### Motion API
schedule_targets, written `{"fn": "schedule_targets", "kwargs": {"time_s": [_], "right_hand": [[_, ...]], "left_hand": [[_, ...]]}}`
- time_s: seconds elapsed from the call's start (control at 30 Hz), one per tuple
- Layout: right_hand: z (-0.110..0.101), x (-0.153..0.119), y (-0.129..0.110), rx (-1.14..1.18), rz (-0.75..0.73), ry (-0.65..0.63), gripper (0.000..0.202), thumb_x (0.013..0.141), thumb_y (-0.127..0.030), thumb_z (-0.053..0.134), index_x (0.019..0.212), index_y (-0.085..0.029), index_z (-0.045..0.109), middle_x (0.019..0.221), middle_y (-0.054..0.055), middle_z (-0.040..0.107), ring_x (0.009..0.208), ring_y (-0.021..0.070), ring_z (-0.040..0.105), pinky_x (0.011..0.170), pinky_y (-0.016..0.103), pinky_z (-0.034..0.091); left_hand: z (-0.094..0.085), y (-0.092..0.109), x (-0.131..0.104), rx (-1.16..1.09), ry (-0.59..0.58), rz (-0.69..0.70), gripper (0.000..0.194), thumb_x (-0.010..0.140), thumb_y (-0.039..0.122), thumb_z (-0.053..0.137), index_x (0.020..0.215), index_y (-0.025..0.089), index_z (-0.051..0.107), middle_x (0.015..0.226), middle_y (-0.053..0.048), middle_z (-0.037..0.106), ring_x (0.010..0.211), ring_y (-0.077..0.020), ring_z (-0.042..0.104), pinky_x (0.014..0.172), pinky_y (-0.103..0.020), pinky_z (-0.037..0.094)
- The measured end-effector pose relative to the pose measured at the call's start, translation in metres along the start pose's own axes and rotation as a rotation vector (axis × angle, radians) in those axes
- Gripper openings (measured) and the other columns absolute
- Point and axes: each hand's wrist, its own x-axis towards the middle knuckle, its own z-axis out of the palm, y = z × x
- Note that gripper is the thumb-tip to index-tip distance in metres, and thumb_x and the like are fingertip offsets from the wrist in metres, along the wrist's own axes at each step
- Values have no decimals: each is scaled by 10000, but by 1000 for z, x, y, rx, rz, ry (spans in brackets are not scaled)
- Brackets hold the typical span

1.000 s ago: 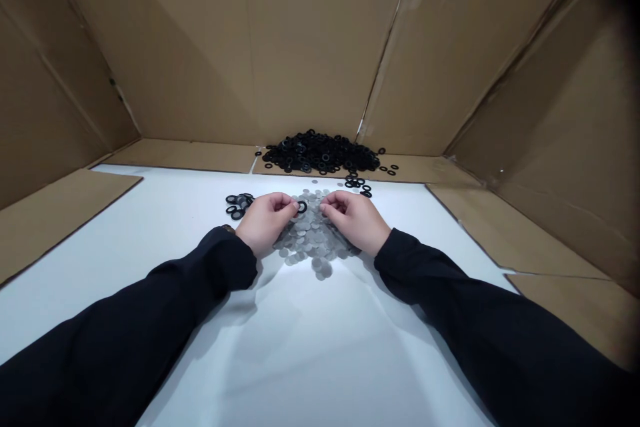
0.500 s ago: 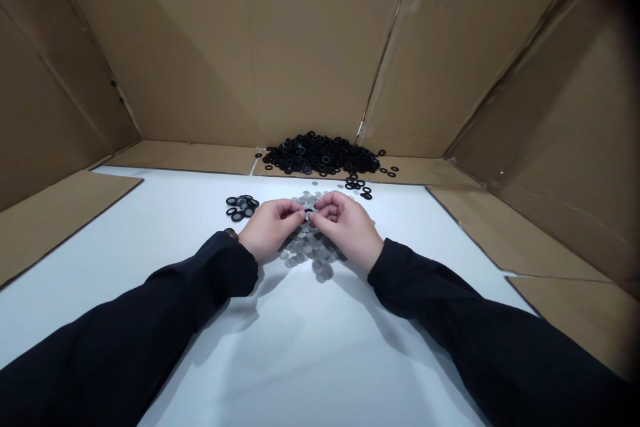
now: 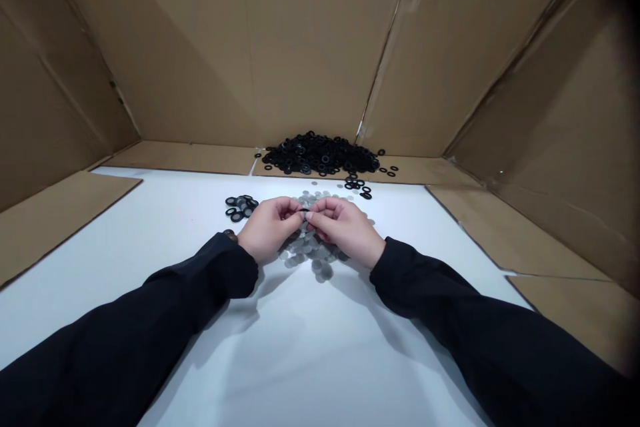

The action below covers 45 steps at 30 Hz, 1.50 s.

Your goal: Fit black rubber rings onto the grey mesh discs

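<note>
Between the fingertips of both hands is a small black ring (image 3: 305,211), mostly covered by the thumbs. My left hand (image 3: 273,223) is closed in a pinch on its left side. My right hand (image 3: 345,225) pinches it from the right, thumb and forefinger meeting the left ones. Whether a disc sits inside the ring is hidden. Just under the hands spreads a pile of small grey translucent discs (image 3: 313,250) on the white table (image 3: 300,347). Left of my left hand lies a small group of black rings with grey discs in them (image 3: 242,207).
A large heap of black rings (image 3: 320,155) lies at the back against the cardboard wall (image 3: 310,47). Several loose rings (image 3: 357,185) lie in front of it. Cardboard strips (image 3: 505,240) edge the table, and cardboard walls rise on both sides.
My right hand has turned slightly and its fingers have closed in on the ring. The ring is more covered now. My left hand has barely moved.
</note>
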Motion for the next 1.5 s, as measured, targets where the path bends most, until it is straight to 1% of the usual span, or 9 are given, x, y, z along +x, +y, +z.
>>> {"fn": "schedule_targets", "kwargs": {"time_s": [0.13,0.37,0.5,0.73,0.93,1.13,1.23,1.33,1.5], "right_hand": [[3,-1,-1,51,-10,-29,271,738,-396,708,770,-182,546,641,-23,610,491,77,490,444,198,345],[9,-1,-1,134,-19,1,226,762,-363,662,771,-185,522,648,-28,606,511,76,479,457,193,337],[11,-2,-3,132,-56,37,224,765,-367,652,762,-191,514,638,-30,604,501,78,468,457,201,331],[12,-2,-3,131,-72,59,218,790,-363,636,743,-189,514,617,-32,593,484,73,454,447,197,324],[10,-2,-2,43,-66,58,213,801,-366,619,740,-188,519,619,-26,592,484,80,475,450,201,340],[9,-3,1,-57,-153,137,176,779,-323,632,768,-199,506,607,-44,555,512,89,477,472,204,350],[9,-4,2,-16,-98,102,183,789,-346,617,776,-203,504,592,-51,547,487,86,461,450,202,333],[10,-4,-1,15,-45,51,219,793,-385,617,756,-200,506,594,-43,559,475,84,460,441,204,333],[11,-5,-5,20,-60,34,245,797,-408,622,759,-196,507,616,-37,575,490,82,481,450,203,347]], "left_hand": [[1,3,-1,-21,7,-12,139,764,277,611,746,145,569,668,10,595,591,-92,496,571,-217,378],[3,5,-1,-59,44,7,200,811,336,589,734,159,540,660,9,581,578,-96,492,564,-223,390],[4,5,-1,-26,58,19,217,828,358,572,732,167,533,640,13,568,554,-97,480,534,-220,373],[4,7,-2,111,136,103,238,855,377,532,758,164,576,676,6,583,595,-110,496,568,-223,401],[5,7,-2,83,115,82,233,856,375,518,776,164,572,686,3,583,614,-117,493,584,-228,400],[6,12,-3,150,82,30,180,806,326,555,719,169,536,625,30,517,563,-101,435,532,-220,345],[6,12,-4,161,56,52,143,792,293,554,723,169,541,653,22,543,579,-103,449,537,-219,352],[6,10,-4,113,67,79,129,803,283,542,737,172,540,676,13,576,601,-111,480,561,-222,379],[6,12,-4,88,102,87,148,839,307,514,772,178,540,671,17,580,608,-118,490,584,-232,393]]}}
